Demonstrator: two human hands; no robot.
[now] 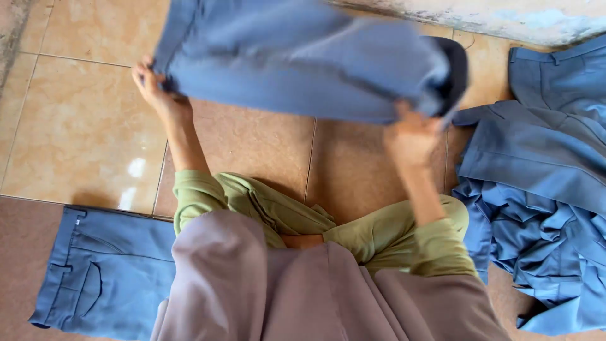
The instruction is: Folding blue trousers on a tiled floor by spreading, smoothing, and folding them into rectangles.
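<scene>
Left hand (154,88): gripped the left edge of the blue-grey trousers (303,60), fingers clamped on the cloth, arm stretched forward.
Right hand (411,136): fingers closed on the trousers' right end, where the fabric bunched and a dark lining showed.
Trousers position: held up flat above the tiled floor (82,132), spanning between both hands, top edge cut off by the frame.
Folded pair (104,275): lay on the floor at lower left, pocket side up, just beside the person's knee, well apart from the held pair.
Pile of blue garments (543,196): heaped at right, its left edge near the right forearm.
Open room: bare tiles under and left of the held trousers; a strip of floor between the arms.
Wall base (499,19): ran along the top right, close behind the held trousers.
Sleeves: green, ending near the elbows.
</scene>
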